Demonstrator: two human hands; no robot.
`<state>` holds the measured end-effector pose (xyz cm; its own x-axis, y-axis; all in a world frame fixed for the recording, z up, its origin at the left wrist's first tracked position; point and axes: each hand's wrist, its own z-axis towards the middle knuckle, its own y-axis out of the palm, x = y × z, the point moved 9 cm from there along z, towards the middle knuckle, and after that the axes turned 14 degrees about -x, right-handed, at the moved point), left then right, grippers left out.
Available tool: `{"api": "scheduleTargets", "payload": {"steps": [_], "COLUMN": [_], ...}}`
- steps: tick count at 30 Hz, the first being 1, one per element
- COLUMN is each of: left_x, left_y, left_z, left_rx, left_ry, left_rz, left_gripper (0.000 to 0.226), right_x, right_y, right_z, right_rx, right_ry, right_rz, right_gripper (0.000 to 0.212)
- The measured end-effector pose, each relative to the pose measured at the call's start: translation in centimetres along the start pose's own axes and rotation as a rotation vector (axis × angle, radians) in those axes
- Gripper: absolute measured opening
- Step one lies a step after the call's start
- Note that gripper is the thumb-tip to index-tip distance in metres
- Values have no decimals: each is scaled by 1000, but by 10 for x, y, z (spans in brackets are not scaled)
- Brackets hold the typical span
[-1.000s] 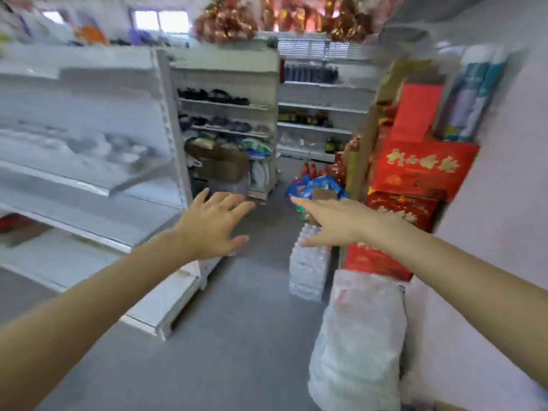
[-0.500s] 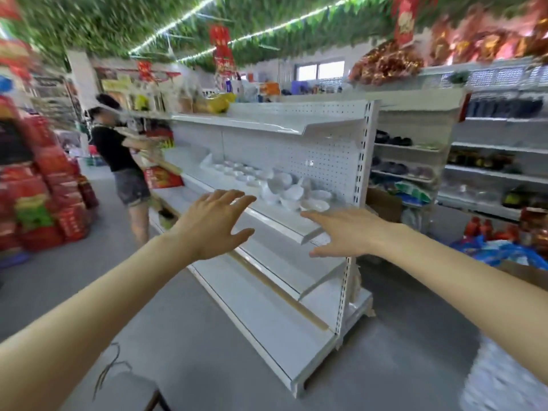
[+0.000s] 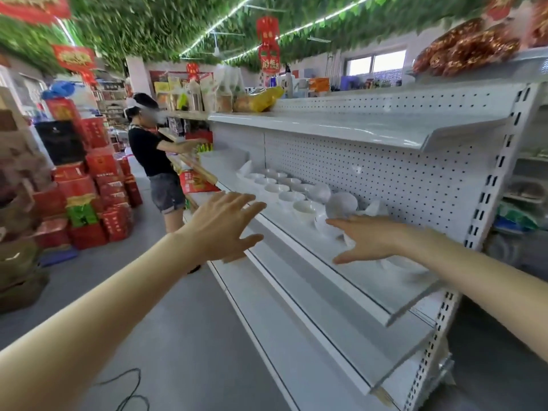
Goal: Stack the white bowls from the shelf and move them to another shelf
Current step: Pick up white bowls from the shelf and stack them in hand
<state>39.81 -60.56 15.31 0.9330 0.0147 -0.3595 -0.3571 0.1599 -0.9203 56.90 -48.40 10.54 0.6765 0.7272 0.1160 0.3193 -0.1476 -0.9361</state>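
Several white bowls (image 3: pixel 292 196) stand in rows on the middle white shelf (image 3: pixel 350 280) of a pegboard rack; a few near the back lie tilted against the pegboard. My left hand (image 3: pixel 221 225) is stretched out in front of the shelf's edge, fingers spread, holding nothing. My right hand (image 3: pixel 369 237) reaches over the shelf just right of the nearest bowls, fingers straight, and hides part of one bowl. Neither hand touches a bowl.
A bare white shelf (image 3: pixel 355 127) hangs above the bowls, and two lower shelves (image 3: pixel 311 336) jut out below. A person in a black top (image 3: pixel 154 161) works at the rack's far end. Red boxes (image 3: pixel 95 197) are stacked at left across the grey aisle.
The view has swung left and closer to the white rack; the bowls now lie just beyond my fingertips. Both hands stay outstretched and hold nothing.
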Motion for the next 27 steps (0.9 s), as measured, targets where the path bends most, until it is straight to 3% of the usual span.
{"api": "scheduleTargets", "payload": {"steps": [5, 9, 13, 19, 22, 27], "left_x": [-47, -119, -184, -256, -251, -153], "left_y": [60, 106, 163, 195, 194, 222], "left_z": [64, 122, 179, 277, 333, 376], "left_rx": [-40, -48, -79, -56, -7, 36], "left_ry": [77, 41, 54, 224, 327, 628], "left_rz": [68, -17, -56, 23, -25, -93], "left_gripper": [65, 70, 73, 71, 71, 69], "right_x": [-2, -17, -21, 2, 30, 98], "right_y": [-24, -35, -52, -82, -74, -29], "right_z": [111, 203, 290, 356, 348, 305], "right_rx": [-54, -83, -86, -89, -73, -134], "right_ry": [-35, -55, 10, 133, 208, 407], "right_rz": [44, 65, 16, 120, 241, 455], "right_gripper": [91, 90, 91, 87, 86, 71]}}
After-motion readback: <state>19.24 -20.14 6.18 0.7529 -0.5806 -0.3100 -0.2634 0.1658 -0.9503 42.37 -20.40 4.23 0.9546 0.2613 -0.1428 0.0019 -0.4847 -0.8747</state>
